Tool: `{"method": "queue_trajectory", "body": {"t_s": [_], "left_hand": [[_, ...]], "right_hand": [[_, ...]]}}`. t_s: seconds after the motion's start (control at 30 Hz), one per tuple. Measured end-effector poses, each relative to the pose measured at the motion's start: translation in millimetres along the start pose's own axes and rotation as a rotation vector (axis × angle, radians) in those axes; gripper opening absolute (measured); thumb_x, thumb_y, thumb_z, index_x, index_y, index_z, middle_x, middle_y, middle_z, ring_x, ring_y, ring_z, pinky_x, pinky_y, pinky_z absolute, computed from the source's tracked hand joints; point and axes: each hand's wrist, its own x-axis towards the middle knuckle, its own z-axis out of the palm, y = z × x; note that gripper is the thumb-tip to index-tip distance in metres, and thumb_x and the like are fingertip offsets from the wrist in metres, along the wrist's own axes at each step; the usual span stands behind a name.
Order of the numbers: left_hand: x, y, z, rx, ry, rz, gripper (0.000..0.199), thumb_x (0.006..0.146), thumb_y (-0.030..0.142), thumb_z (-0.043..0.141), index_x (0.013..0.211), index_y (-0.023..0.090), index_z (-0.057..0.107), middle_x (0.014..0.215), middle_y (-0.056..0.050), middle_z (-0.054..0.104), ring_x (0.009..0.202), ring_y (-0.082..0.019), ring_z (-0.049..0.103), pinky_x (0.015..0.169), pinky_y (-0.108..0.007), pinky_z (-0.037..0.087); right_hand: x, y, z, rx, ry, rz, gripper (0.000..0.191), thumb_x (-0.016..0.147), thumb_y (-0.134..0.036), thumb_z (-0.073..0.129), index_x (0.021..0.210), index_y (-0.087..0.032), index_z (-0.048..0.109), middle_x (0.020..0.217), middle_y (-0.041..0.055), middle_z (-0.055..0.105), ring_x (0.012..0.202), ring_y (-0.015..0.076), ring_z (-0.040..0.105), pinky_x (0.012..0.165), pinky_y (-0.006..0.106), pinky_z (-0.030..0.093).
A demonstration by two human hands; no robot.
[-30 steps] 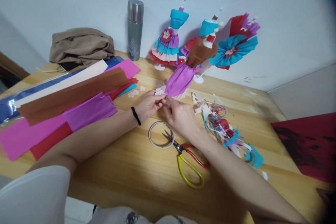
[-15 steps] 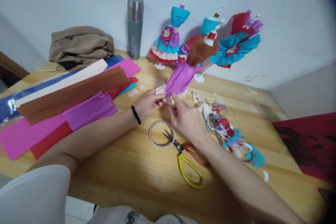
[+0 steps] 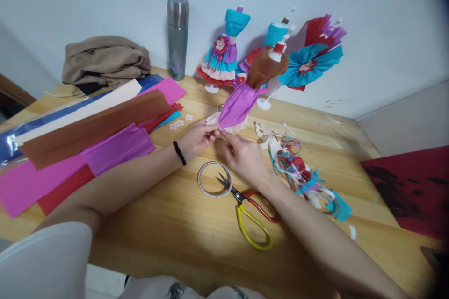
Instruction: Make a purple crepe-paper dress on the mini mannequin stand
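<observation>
A paper dress (image 3: pixel 239 105) on a doll form leans over the table, with a brown top, a purple skirt and a pale pleated frill at its hem. My left hand (image 3: pixel 199 138) pinches the left side of that frill between thumb and fingers. From the right, my right hand (image 3: pixel 243 155) touches the hem with its index fingertip, close to my left fingertips; its thumb stands apart below and the other fingers are curled. Nearer to me lie scissors (image 3: pixel 240 197) with one yellow and one red handle, blades over a white ring-shaped roll (image 3: pixel 199 187).
Behind stand a blue-topped layered paper dress (image 3: pixel 220 63), a dress with a large blue bow (image 3: pixel 310 65) and a flask (image 3: pixel 177 39). Coloured paper sheets (image 3: pixel 94 128) and a brown cloth (image 3: pixel 105 60) lie left, small paper flowers (image 3: pixel 176 124) beside them. Paper scraps (image 3: pixel 303 170) lie right.
My right index finger has slid down from the purple skirt to the frill's lower edge, near my left fingertips. The left hand keeps its pinch. The whole view has shifted slightly.
</observation>
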Motion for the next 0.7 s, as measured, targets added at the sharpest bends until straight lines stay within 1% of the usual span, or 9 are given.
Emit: {"method": "queue_trajectory", "body": {"t_s": [0.1, 0.2, 0.3, 0.37, 0.43, 0.53, 0.7], "left_hand": [[-0.8, 0.3, 0.6, -0.015, 0.023, 0.013, 0.02, 0.081, -0.006, 0.056, 0.077, 0.014, 0.053, 0.059, 0.003, 0.058, 0.05, -0.004, 0.053, 0.046, -0.013, 0.033], [-0.9, 0.5, 0.7, -0.021, 0.037, 0.018, 0.02, 0.084, -0.005, 0.054, 0.077, 0.014, 0.053, 0.058, 0.004, 0.057, 0.049, -0.004, 0.052, 0.045, -0.012, 0.033], [-0.1, 0.9, 0.6, -0.016, 0.042, 0.006, 0.019, 0.085, -0.005, 0.054, 0.079, 0.013, 0.055, 0.059, 0.003, 0.058, 0.047, -0.004, 0.052, 0.043, -0.012, 0.032], [0.3, 1.3, 0.7, -0.015, 0.055, -0.001, 0.019, 0.085, -0.005, 0.055, 0.079, 0.013, 0.054, 0.059, 0.003, 0.058, 0.047, -0.004, 0.052, 0.042, -0.012, 0.031], [0.2, 1.8, 1.4, -0.02, 0.071, -0.003, 0.019, 0.086, -0.005, 0.054, 0.079, 0.013, 0.054, 0.059, 0.003, 0.058, 0.046, -0.004, 0.052, 0.042, -0.012, 0.031], [-1.1, 3.0, 3.6, -0.038, 0.093, -0.003, 0.019, 0.089, -0.004, 0.05, 0.079, 0.013, 0.054, 0.059, 0.002, 0.058, 0.046, -0.004, 0.053, 0.042, -0.012, 0.032], [-4.2, 7.9, 7.2, -0.057, 0.139, -0.034, 0.023, 0.091, -0.001, 0.047, 0.074, 0.013, 0.054, 0.055, 0.002, 0.057, 0.043, -0.004, 0.052, 0.039, -0.012, 0.033]], "right_hand": [[3.4, 1.7, 2.6, 0.02, -0.018, 0.023, 0.051, 0.09, -0.018, 0.044, 0.14, -0.017, 0.058, 0.104, 0.0133, 0.076, 0.075, 0.0248, 0.07, 0.062, 0.03, 0.044], [8.1, 2.9, 5.3, 0.091, -0.014, 0.059, 0.051, 0.089, -0.019, 0.046, 0.139, -0.015, 0.057, 0.095, 0.0127, 0.076, 0.073, 0.025, 0.069, 0.064, 0.031, 0.044], [12.2, 4.1, 6.4, 0.26, -0.003, 0.092, 0.051, 0.087, -0.02, 0.048, 0.137, -0.013, 0.057, 0.084, 0.0097, 0.074, 0.069, 0.023, 0.067, 0.066, 0.031, 0.045], [13.7, 4.9, 6.2, 0.382, 0.007, 0.107, 0.05, 0.086, -0.02, 0.05, 0.135, -0.012, 0.058, 0.078, 0.0072, 0.072, 0.065, 0.0204, 0.064, 0.064, 0.03, 0.045], [13.9, 5.5, 5.9, 0.456, 0.028, 0.11, 0.048, 0.084, -0.021, 0.051, 0.131, -0.012, 0.06, 0.074, 0.0053, 0.07, 0.062, 0.0186, 0.062, 0.062, 0.028, 0.044], [12.5, 6.0, 6.6, 0.456, 0.06, 0.077, 0.048, 0.085, -0.02, 0.051, 0.131, -0.013, 0.061, 0.075, 0.005, 0.07, 0.063, 0.0183, 0.062, 0.064, 0.029, 0.045], [11.0, 6.4, 9.2, 0.397, 0.014, 0.047, 0.056, 0.084, -0.019, 0.052, 0.14, -0.014, 0.056, 0.076, 0.005, 0.071, 0.061, 0.0186, 0.06, 0.063, 0.029, 0.045]]}}
